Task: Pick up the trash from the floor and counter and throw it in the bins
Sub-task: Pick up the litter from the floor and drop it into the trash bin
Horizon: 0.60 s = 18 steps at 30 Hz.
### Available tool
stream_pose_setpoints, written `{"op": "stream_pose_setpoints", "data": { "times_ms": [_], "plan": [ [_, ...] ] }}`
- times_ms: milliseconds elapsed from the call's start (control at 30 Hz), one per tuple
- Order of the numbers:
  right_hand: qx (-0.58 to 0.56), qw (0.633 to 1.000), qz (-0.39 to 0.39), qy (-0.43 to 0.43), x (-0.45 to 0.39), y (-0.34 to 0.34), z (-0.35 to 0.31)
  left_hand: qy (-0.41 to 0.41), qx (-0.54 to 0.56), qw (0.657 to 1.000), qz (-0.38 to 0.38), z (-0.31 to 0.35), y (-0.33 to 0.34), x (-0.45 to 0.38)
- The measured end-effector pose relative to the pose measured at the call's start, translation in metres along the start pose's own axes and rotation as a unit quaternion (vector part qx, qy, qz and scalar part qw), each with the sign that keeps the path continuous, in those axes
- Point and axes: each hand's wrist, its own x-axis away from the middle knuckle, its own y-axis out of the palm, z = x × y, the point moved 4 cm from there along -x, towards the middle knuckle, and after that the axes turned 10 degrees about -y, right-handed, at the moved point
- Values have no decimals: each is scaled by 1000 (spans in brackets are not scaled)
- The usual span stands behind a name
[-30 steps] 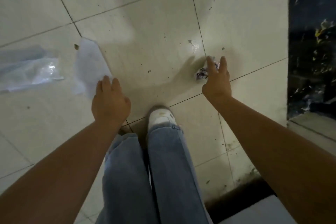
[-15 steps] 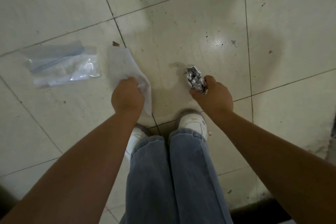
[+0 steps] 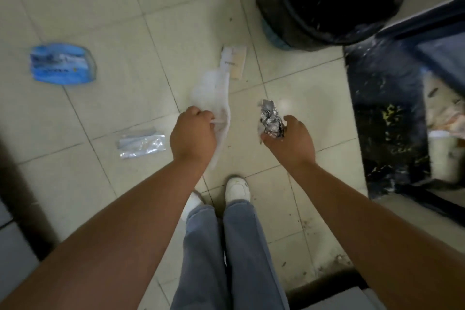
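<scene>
My left hand is closed on a white paper sheet that hangs limp above the tiled floor. A crumpled silver foil wrapper sticks up from the fingers of my right hand. A clear plastic bag lies on the floor left of my left hand. Farther left lies a blue packet. A small beige paper slip rests on the tiles beyond the white sheet. A round bin with a black liner stands at the upper right, beyond both hands.
A dark speckled counter runs along the right side, with something pale and orange at its far edge. My jeans and white shoes are below the hands. A dark upright edge borders the left.
Both hands have lifted off the floor with the paper sheet and the foil wrapper. The view has risen and swung, bringing the bin, blue packet and beige slip into sight.
</scene>
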Motion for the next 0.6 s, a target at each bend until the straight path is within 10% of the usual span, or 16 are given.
{"op": "stream_pose_setpoints", "data": {
  "times_ms": [367, 600],
  "plan": [
    [-178, 977, 102, 55, -83, -210, -3, 21, 29, 999, -18, 211, -123, -35],
    [-75, 994, -78, 21, -175, -236, -14, -35, 95, 991, -86, 286, -110, -95]
  ]
}}
